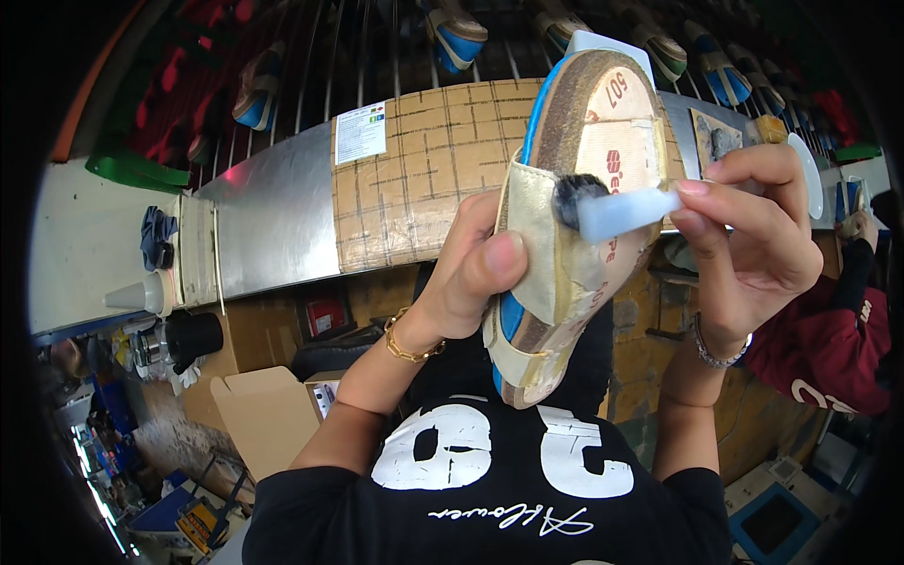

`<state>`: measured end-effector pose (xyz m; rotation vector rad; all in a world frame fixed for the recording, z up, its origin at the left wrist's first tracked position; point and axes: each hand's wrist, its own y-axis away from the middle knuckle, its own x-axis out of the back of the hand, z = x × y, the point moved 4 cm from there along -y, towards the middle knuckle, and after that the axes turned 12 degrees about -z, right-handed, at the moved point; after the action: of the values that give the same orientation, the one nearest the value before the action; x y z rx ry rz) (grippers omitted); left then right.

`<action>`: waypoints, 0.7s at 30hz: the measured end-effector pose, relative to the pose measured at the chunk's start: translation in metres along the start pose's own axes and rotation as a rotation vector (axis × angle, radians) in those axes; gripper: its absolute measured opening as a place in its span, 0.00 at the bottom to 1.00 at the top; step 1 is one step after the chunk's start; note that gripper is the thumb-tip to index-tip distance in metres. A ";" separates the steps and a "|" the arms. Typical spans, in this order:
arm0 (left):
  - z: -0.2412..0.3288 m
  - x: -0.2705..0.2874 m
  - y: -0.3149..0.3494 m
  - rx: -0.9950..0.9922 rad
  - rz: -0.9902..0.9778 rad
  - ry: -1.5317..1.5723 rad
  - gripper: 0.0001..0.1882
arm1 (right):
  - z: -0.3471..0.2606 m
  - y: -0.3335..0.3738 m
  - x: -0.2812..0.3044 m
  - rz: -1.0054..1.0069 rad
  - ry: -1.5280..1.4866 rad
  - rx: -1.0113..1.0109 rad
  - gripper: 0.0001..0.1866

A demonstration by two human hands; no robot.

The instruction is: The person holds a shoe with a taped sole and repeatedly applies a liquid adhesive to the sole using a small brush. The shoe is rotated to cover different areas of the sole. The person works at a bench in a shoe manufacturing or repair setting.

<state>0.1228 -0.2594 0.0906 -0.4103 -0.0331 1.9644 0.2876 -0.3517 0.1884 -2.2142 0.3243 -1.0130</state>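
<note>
A sandal point(533, 247) with cream straps, a brown cork-like edge and a blue band stands tilted before me, its pale printed sole face turned up toward me. My left hand point(469, 268) is closed round its left side, with the thumb on the wide cream strap and the other fingers hidden behind. Between thumb and fingers of my right hand point(765, 226) is the end of a brush point(629, 213) with a translucent whitish handle. Its dark bristles point(569, 200) are at the strap's inner edge, over the sole face. A pale block-like part point(603, 42) shows behind the sandal's top end.
Beyond my hands, a cardboard-covered board point(405, 198) lies on a metal bench point(259, 221). Several sandals, one blue and tan point(459, 42), sit on a rack of bars behind. An opened carton point(268, 414) is at lower left; a person in maroon point(829, 339) works at right.
</note>
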 end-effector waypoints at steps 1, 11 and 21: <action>0.000 0.000 0.001 0.003 0.003 0.005 0.54 | 0.000 0.000 0.000 -0.013 -0.009 0.001 0.12; 0.000 -0.004 -0.001 0.025 0.012 0.097 0.55 | 0.002 -0.001 0.005 -0.124 -0.016 0.021 0.13; 0.015 -0.009 -0.002 0.025 0.038 0.122 0.54 | 0.000 -0.003 0.006 -0.242 -0.036 0.053 0.14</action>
<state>0.1233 -0.2645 0.1077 -0.5172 0.0774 1.9712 0.2913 -0.3519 0.1939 -2.2587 0.0125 -1.0926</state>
